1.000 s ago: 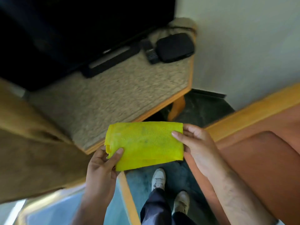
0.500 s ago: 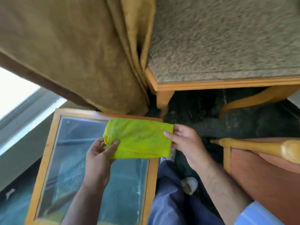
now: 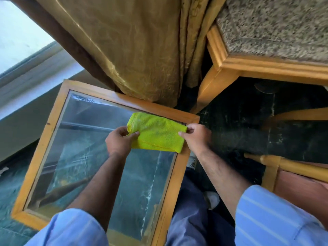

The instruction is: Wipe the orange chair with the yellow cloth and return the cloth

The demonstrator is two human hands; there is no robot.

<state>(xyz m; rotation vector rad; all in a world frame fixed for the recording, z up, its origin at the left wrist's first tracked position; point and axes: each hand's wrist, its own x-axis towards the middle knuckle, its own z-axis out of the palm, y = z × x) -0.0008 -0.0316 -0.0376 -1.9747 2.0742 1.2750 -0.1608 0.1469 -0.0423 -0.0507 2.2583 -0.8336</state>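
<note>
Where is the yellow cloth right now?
In the head view the yellow cloth is near the centre, folded and held between the left hand and right hand, over the far right corner of the glass-topped table.

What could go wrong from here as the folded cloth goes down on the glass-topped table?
1. The yellow cloth is pinched only at its ends by the left hand and right hand; it may unfold on release.
2. It hangs over the glass-topped table's right edge, so it could slide to the floor.
</note>
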